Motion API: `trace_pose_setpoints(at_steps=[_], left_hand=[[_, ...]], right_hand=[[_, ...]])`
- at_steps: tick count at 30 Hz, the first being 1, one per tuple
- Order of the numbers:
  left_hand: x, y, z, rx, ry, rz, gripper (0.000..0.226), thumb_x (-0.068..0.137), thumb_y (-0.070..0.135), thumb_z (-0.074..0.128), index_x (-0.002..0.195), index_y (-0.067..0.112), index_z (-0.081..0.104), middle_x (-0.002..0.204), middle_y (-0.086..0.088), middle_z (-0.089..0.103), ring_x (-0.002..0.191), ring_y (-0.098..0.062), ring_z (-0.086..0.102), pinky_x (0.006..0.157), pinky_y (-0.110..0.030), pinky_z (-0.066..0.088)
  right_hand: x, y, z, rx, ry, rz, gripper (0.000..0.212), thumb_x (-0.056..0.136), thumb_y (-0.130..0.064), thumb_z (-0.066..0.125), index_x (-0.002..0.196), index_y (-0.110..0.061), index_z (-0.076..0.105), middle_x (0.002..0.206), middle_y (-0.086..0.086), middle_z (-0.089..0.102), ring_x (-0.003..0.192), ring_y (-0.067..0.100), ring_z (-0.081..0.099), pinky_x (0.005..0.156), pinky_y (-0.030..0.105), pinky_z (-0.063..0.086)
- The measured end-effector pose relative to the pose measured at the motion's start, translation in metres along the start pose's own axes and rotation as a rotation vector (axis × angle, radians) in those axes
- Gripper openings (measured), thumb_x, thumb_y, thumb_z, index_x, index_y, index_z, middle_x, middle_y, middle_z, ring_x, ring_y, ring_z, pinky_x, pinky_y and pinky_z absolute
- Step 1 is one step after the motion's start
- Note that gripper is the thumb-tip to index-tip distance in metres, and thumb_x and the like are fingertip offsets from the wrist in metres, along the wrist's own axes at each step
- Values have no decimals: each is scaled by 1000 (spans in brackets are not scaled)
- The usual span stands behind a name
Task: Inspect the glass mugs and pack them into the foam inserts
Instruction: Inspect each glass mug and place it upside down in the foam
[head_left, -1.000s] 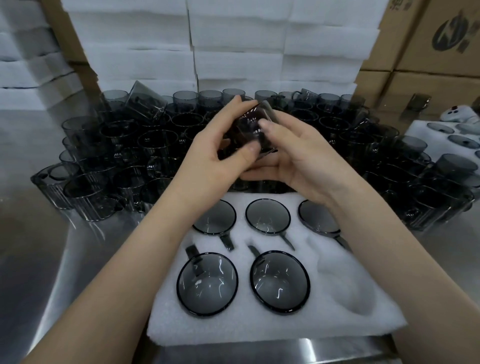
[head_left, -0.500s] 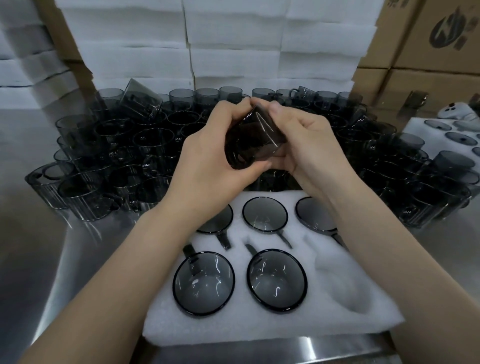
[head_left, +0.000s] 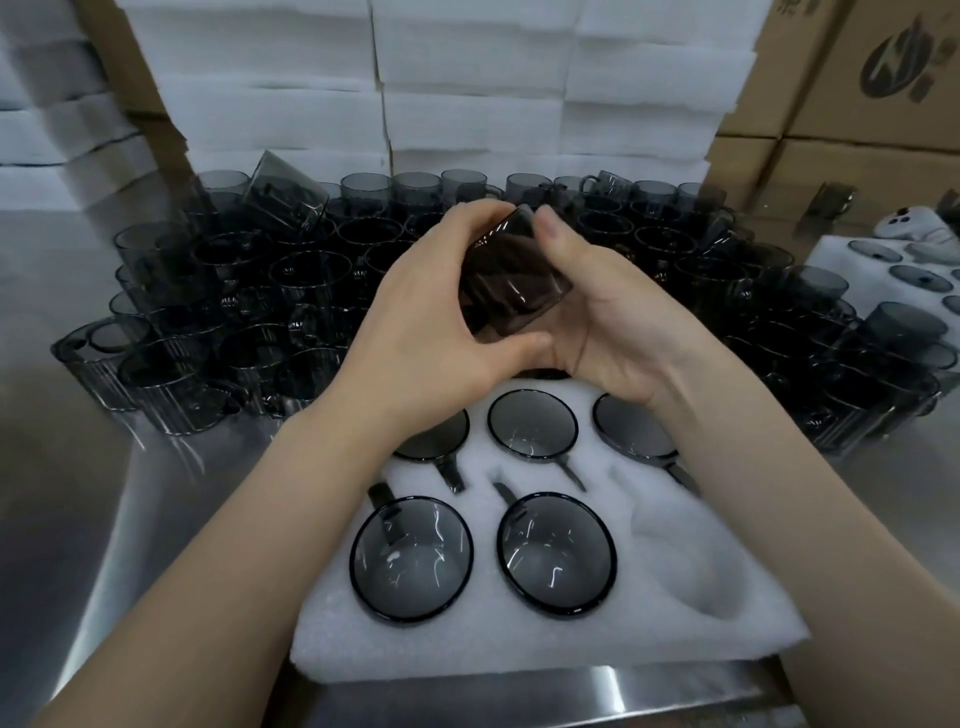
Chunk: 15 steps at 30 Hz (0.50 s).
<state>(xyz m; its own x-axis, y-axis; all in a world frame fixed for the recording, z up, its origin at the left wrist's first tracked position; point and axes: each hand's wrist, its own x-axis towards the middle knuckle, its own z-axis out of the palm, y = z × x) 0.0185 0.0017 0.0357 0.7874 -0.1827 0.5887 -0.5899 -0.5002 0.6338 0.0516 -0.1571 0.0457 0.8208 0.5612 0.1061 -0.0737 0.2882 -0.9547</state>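
Note:
Both hands hold one smoky grey glass mug (head_left: 511, 283) tilted on its side above the foam insert (head_left: 524, 644). My left hand (head_left: 421, 332) grips it from the left, thumb under its lower edge. My right hand (head_left: 618, 322) cradles it from the right, thumb on top. Several mugs sit in the insert's pockets, among them two in the front row (head_left: 411, 558) (head_left: 557, 553). The front right pocket (head_left: 691, 566) holds nothing. A crowd of loose mugs (head_left: 249, 291) stands behind the insert.
Stacked white foam sheets (head_left: 467, 93) rise behind the mugs. Cardboard boxes (head_left: 852, 104) stand at the back right. Another foam insert with mugs (head_left: 898, 270) lies at the right edge. Everything rests on a steel table (head_left: 78, 519).
The mug has been turned in my hands and lowered slightly toward me. My left thumb has shifted under its lower edge.

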Motion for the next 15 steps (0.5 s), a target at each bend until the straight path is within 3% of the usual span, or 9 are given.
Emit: trace_pose_setpoints(at_steps=[4,7,9,13,15], left_hand=[[-1,2,-1,5,41,-51,85,64,41,86,139,29,48,129,16,61,119,1,54,104,-21,42],[-2,4,-1,-4,29,-36,89,64,32,89,142,27,47,138,11,56,129,-1,48,110,-16,34],[-2,6,-1,26,-19,31,93,64,24,90,144,21,44,148,4,47,141,-8,36,116,-20,26],[-4,9,-3,58,-108,148,93,63,24,83,143,27,36,159,0,26,150,-21,14,121,-51,18],[-3,10,-4,43,-93,130,91,63,22,82,140,35,33,161,2,22,151,-22,9,120,-55,16]], right_hand=[[2,2,3,-60,76,-51,38,94,-46,51,96,-17,75,98,11,74,85,25,72,65,35,58],[2,-1,4,11,83,-18,39,100,-43,45,104,-13,69,90,10,74,67,22,71,53,31,56],[3,-3,2,99,79,15,38,104,-36,42,114,-5,61,86,12,72,60,20,69,44,28,52],[2,-4,-6,166,-17,148,40,104,-35,38,125,-5,55,120,21,62,94,30,69,60,38,59],[1,-5,-8,202,-151,231,49,102,-45,36,132,-9,50,129,20,58,103,32,66,70,43,59]])
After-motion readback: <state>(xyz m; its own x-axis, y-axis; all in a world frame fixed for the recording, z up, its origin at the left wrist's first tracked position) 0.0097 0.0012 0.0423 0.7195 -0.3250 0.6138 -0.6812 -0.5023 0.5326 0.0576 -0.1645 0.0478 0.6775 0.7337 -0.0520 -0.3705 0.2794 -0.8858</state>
